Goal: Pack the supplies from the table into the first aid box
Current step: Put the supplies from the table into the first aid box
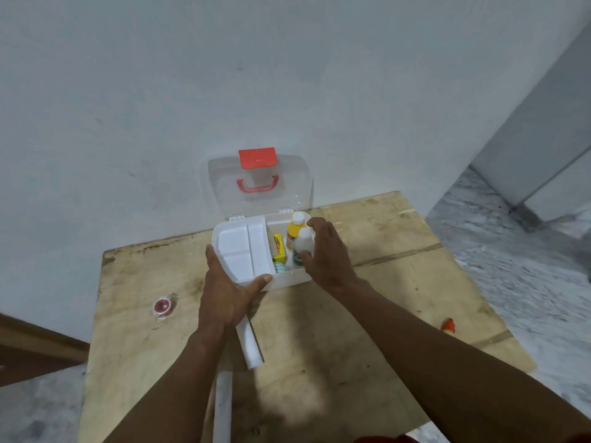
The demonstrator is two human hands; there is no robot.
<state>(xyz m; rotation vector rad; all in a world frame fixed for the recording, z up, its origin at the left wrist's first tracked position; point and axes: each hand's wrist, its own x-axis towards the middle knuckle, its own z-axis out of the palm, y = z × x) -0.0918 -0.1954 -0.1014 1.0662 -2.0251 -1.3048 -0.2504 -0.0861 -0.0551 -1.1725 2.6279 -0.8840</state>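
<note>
Packing is partway. The right hand (329, 251) clasps a white bottle (303, 243) inside the box (287, 281), and the left hand (224, 289) grips the box's front-left corner. Tape (163, 306) left of the box and white rolls (249, 346) in front of it remain unpacked.

Left hand (228, 292); right hand (326, 251); both curled in grip

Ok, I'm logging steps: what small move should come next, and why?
Probably the right hand lets go of the white bottle: it sits in the box beside the yellow bottle, and a red roll lies unpacked on the table.
</note>
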